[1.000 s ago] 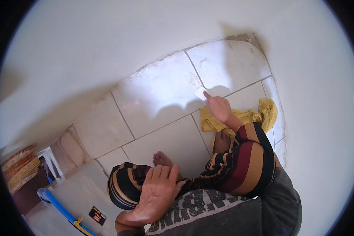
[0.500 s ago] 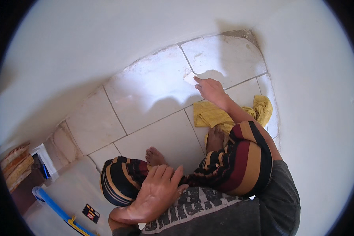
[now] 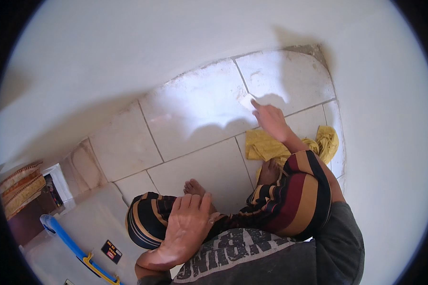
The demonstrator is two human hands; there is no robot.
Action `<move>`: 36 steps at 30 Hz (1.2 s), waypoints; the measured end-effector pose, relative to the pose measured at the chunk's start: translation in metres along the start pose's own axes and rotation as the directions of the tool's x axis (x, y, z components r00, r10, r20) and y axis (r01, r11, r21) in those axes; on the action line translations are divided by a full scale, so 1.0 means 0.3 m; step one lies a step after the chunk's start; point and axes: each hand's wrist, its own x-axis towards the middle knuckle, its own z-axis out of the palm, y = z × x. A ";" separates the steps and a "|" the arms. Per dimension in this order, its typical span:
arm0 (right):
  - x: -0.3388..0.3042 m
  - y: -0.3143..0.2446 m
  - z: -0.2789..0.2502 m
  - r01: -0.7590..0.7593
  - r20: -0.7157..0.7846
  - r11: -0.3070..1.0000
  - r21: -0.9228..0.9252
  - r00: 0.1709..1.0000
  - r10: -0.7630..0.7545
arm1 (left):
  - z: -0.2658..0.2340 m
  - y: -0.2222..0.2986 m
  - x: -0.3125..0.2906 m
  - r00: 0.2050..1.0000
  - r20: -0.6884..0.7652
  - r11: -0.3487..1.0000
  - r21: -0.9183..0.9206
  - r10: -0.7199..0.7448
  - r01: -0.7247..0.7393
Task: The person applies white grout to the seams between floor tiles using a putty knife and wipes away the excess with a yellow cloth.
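Observation:
My right hand (image 3: 271,119) is stretched out over the tiled floor (image 3: 190,102), closed on a small white flat piece (image 3: 247,101). The piece touches a pale tile by a grout joint, where faint brownish marks show; its exact kind is unclear. Behind that wrist a crumpled yellow cloth (image 3: 262,144) lies on the tiles, partly under my right foot. My left hand (image 3: 188,228) rests over my striped left leg, near the knee. Its fingers are extended and a little bent, with nothing visible in them, and the thumb is mostly hidden.
A translucent plastic box (image 3: 88,223) with a blue handle stands at the lower left. Beyond it are patterned orange fabric (image 3: 21,187) and a white-framed object (image 3: 58,183). White walls border the floor, with a rough grey patch (image 3: 309,51) in the far corner.
The whole view has shifted, so the floor sits lower and farther right. My right hand stays by the same grout joint with the white piece. My left fingers now bend more downward.

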 end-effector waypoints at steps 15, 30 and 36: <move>0.074 0.001 -0.023 0.067 0.042 0.997 -0.041 0.997 -0.065 | -0.017 0.004 0.000 0.990 0.011 0.979 -0.149 0.144 -0.141; -0.043 0.007 0.076 0.148 -0.082 0.988 0.053 0.986 -0.143 | -0.019 -0.005 -0.003 0.998 0.023 0.996 -0.057 0.065 -0.064; -0.012 -0.054 0.020 0.025 0.185 0.997 -0.066 0.983 -0.012 | -0.034 -0.013 -0.013 0.992 0.041 0.986 -0.125 0.117 -0.111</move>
